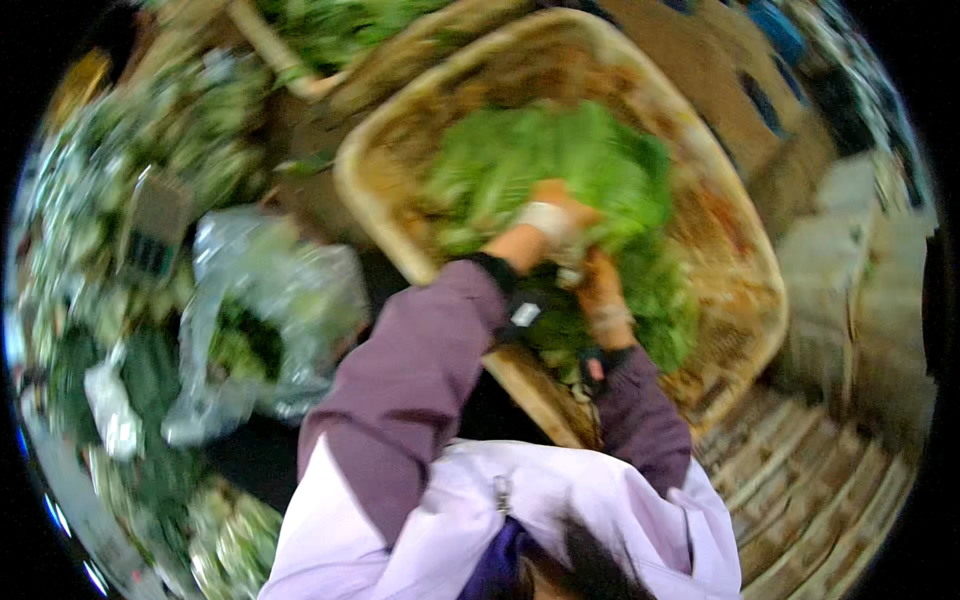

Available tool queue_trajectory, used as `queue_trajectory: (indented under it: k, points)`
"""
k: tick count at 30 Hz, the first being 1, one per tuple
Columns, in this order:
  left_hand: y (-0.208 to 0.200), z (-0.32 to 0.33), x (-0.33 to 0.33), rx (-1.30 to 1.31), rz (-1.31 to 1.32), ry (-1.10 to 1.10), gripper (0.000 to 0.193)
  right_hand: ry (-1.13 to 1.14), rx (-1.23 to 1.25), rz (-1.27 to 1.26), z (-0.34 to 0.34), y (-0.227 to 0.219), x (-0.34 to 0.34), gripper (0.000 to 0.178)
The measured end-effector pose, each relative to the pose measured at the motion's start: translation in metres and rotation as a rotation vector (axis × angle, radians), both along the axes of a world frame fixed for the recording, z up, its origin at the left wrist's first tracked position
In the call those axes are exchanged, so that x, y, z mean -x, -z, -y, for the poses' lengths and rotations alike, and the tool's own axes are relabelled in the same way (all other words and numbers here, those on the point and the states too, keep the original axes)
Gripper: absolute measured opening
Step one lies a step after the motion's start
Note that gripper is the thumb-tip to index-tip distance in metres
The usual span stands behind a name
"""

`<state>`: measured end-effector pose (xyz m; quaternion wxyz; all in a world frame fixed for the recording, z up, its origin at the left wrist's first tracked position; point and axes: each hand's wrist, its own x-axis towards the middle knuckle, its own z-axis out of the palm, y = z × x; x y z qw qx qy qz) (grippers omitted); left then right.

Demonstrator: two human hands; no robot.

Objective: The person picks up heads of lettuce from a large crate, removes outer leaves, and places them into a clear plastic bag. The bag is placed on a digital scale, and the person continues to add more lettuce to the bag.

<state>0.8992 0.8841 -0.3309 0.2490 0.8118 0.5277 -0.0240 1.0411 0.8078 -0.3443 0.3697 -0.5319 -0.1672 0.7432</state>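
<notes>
Green leafy lettuce [540, 150] lies heaped in a large pale tub [730, 320] with a brown-stained inside. My left hand [560, 208] reaches into the heap, a white band around its wrist, and closes on the leaves. Just right of it and nearer to me, my right hand [602, 290] is closed at the base of the lettuce, where a small pale stem end shows between the hands. Motion blurs both hands, and leaves partly hide the fingertips.
Left of the tub sits a clear plastic bag [290, 270] with greens inside. Beyond it are piled vegetables [190, 120] and a keypad device [155, 235], likely a scale or calculator. Wooden slats [800, 490] lie at the lower right, and cardboard [700, 50] at the back.
</notes>
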Motion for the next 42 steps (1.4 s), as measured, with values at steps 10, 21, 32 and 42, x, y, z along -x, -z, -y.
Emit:
queue_trajectory:
  k: [10, 21, 32, 42]
  points:
    - [-0.212, 0.058, 0.061, 0.198, 0.766, -0.517, 0.080, 0.224, -0.547, 0.240, 0.046, -0.121, 0.034, 0.076]
    - [-0.214, 0.114, 0.140, 0.122, 1.255, -0.710, 0.066, 0.173, -0.644, 0.123, 0.089, -0.201, 0.122, 0.068]
    - [-0.286, 0.268, 0.330, 0.045, 1.185, -0.046, 0.071, -0.310, -1.475, 0.198, 0.192, -0.173, 0.229, 0.060]
    - [-0.183, 0.428, 0.531, 0.615, 0.979, -0.931, 0.062, -1.413, -1.171, 0.253, 0.318, -0.094, 0.397, 0.099]
